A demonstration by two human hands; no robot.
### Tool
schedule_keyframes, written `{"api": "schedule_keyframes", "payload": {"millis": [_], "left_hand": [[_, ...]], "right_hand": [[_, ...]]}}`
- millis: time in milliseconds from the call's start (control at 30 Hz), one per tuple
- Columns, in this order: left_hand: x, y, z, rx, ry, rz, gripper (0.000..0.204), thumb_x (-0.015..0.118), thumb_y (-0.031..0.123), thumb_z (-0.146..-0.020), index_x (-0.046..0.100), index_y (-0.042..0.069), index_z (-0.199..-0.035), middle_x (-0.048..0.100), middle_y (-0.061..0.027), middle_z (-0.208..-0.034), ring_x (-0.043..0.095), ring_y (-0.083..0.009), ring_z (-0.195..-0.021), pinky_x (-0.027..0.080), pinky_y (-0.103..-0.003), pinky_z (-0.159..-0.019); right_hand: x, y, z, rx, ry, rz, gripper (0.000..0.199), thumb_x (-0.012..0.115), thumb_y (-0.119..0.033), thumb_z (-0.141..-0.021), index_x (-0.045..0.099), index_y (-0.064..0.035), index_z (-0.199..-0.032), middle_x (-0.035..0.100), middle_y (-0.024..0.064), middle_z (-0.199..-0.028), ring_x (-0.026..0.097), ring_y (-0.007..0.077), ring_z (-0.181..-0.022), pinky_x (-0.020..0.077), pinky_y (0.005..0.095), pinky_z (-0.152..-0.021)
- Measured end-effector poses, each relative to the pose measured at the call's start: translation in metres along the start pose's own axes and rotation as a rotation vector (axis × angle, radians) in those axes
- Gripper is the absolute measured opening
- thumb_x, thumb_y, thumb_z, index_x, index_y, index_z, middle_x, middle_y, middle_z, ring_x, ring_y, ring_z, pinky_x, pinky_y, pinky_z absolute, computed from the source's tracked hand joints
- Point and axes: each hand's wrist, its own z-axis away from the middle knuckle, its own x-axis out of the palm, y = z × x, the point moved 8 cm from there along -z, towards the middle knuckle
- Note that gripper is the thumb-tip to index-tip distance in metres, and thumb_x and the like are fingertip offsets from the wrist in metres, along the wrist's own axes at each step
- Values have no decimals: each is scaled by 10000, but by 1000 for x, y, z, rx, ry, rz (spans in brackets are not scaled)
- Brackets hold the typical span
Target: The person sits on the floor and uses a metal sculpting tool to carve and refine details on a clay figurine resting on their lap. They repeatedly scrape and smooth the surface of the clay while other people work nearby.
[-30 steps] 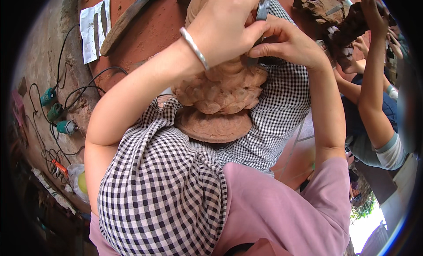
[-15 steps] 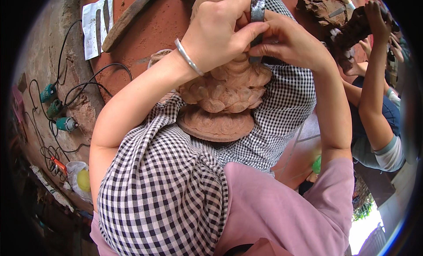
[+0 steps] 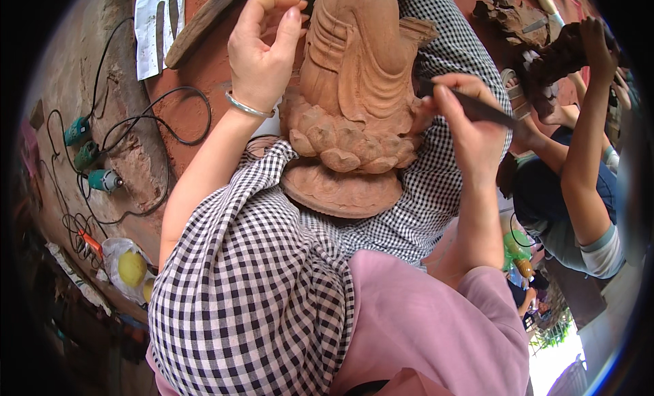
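A carved brown wooden figure (image 3: 354,62) with draped folds rises from a petal-shaped base above a round foot. It stands at my lap on black-and-white checked cloth (image 3: 252,273). My left hand (image 3: 266,55), with a silver bangle at the wrist, is raised beside the figure's left side. Its fingers are loosely curled with the thumb apart, and nothing shows in them. To the right of the carving, my right hand (image 3: 473,127) pinches a dark flat strip (image 3: 480,112) between thumb and fingers. The figure's top is cut off by the picture's upper edge.
Left lie green power tools (image 3: 103,180) with looping black cords, and a plastic bag with yellow fruit (image 3: 131,268). A paper sheet with dark strips (image 3: 158,31) lies beside a wooden bar (image 3: 201,28). On the right, another person's arm (image 3: 579,150) reaches toward a dark carved piece (image 3: 555,62).
My hands, together over the carving before, have parted. The left has moved left and away; the right has come down to the right with the strip. More of the figure's draped body shows.
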Motion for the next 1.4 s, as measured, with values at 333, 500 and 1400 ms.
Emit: {"api": "schedule_keyframes", "payload": {"millis": [333,500,1400], "left_hand": [[-22,-119,71,-452,-171,-116,168,562,144,-993,664,21,-1045,686,-23,-776,643,-71,-676,529,-240,-613],[-21,-118,67,-315,-189,-295,187,571,178,-977,694,40,-1002,688,-32,-671,662,-85,-616,520,-250,-583],[-29,-149,64,-419,-179,-328,184,598,182,-943,704,34,-967,713,-62,-708,679,-116,-646,535,-271,-627]], "right_hand": [[41,-22,38,-380,108,542,119,767,-78,-802,700,2,-859,710,172,-1053,647,285,-941,490,361,-855],[54,-29,44,-474,163,669,128,784,-68,-770,713,-19,-864,714,142,-1062,641,268,-920,497,360,-832],[41,-23,38,-376,39,596,96,742,-89,-819,716,0,-845,713,142,-1117,642,262,-949,488,348,-874]]}}
